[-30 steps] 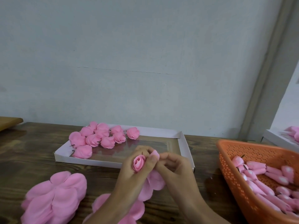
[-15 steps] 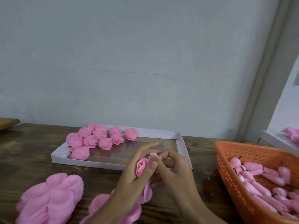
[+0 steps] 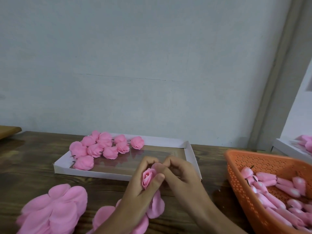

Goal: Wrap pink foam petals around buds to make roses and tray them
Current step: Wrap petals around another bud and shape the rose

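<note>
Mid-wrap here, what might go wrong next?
1. The left hand pinches the rose while petals hang loose below; a slack grip may let the wrap unwind.
2. The right hand pinches the rose's top petal; pressing hard might crease the foam.
3. Both hands work close to the tray rim; lowering them could bump it.

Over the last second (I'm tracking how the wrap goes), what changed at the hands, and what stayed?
The right hand has pushed the petal it pinches in against the bud. The left hand, fingers spread half a second ago, has curled them back round the bud. Roses in the tray, buds in the basket and loose petals stayed put.
</note>
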A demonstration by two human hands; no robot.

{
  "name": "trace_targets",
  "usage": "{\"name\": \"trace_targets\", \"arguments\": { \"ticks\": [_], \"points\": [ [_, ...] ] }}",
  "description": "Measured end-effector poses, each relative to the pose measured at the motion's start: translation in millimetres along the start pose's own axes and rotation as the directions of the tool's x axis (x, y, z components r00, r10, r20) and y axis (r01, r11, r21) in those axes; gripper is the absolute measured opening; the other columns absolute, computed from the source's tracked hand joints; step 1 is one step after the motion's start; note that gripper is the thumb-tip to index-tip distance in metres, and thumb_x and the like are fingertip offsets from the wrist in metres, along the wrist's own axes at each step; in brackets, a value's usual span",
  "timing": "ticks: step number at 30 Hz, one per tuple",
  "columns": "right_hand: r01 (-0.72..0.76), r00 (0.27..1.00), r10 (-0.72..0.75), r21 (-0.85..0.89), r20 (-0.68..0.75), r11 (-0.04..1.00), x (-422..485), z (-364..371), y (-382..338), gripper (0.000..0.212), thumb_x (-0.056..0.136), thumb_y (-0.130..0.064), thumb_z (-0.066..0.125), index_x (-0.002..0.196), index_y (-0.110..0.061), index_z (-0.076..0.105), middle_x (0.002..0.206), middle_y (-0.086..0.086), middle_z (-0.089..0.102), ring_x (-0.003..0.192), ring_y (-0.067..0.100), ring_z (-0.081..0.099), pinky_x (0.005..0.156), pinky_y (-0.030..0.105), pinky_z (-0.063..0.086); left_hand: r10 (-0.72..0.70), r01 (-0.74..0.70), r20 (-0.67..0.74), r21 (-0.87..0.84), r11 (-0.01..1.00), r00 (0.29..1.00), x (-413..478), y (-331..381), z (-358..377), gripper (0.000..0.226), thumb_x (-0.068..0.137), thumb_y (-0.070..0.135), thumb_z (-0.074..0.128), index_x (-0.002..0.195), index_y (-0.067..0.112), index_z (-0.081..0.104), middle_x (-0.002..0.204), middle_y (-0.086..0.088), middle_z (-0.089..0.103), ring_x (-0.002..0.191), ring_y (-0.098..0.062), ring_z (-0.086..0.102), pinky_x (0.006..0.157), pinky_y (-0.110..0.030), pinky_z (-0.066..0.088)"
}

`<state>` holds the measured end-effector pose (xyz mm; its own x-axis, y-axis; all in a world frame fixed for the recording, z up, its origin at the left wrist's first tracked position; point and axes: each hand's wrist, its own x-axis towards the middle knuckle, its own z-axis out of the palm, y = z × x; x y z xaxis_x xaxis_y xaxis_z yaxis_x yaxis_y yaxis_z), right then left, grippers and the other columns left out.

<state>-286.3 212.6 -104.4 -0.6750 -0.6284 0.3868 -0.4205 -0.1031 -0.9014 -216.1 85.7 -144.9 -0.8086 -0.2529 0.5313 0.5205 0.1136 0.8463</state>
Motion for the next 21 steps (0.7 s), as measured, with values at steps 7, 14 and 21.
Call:
{"name": "trace_targets", "arguments": {
  "ticks": [7, 14, 21],
  "points": [
    [0.021, 0.995, -0.039, 0.182, 0.093, 0.983, 0.3, 2.0, 4.7, 0.016, 0.103, -0.008, 0.062, 0.092, 0.002, 0.067, 0.076, -0.001, 0.066, 0.075, 0.014, 0.061, 0.073, 0.026, 0.052, 0.008, -0.009, -0.094, -0.011, 1.0, 0.996, 2.4, 0.8, -3.1, 0.026, 0.093, 0.051, 0.062, 0.085, 0.027, 0.054, 0.069, 0.007, 0.054, 0.067, -0.008, 0.053, 0.062, -0.02, 0.046],
    [0.06, 0.989, -0.075, 0.124, 0.125, 0.99, -2.4, 3.5, 9.6, 0.035, 0.084, -0.002, 0.083, 0.111, -0.024, 0.079, 0.091, 0.005, 0.077, 0.085, 0.016, 0.072, 0.081, 0.025, 0.059, -0.076, 0.062, -0.141, -0.103, 0.993, 0.987, 1.5, 1.2, -7.9, 0.047, 0.087, 0.057, 0.065, 0.096, 0.013, 0.053, 0.08, -0.017, 0.05, 0.079, -0.02, 0.057, 0.069, -0.03, 0.051],
    [0.108, 0.991, -0.103, -0.05, 0.09, 0.993, -3.9, 2.7, 8.7, 0.039, 0.075, -0.015, 0.093, 0.107, -0.035, 0.082, 0.087, 0.001, 0.077, 0.084, 0.015, 0.073, 0.082, 0.034, 0.064, -0.162, 0.158, -0.038, -0.086, 0.984, 0.986, -3.0, 1.2, -11.3, 0.055, 0.09, 0.071, 0.057, 0.099, 0.017, 0.05, 0.086, -0.002, 0.055, 0.082, -0.014, 0.061, 0.07, -0.026, 0.053]
  ]
}}
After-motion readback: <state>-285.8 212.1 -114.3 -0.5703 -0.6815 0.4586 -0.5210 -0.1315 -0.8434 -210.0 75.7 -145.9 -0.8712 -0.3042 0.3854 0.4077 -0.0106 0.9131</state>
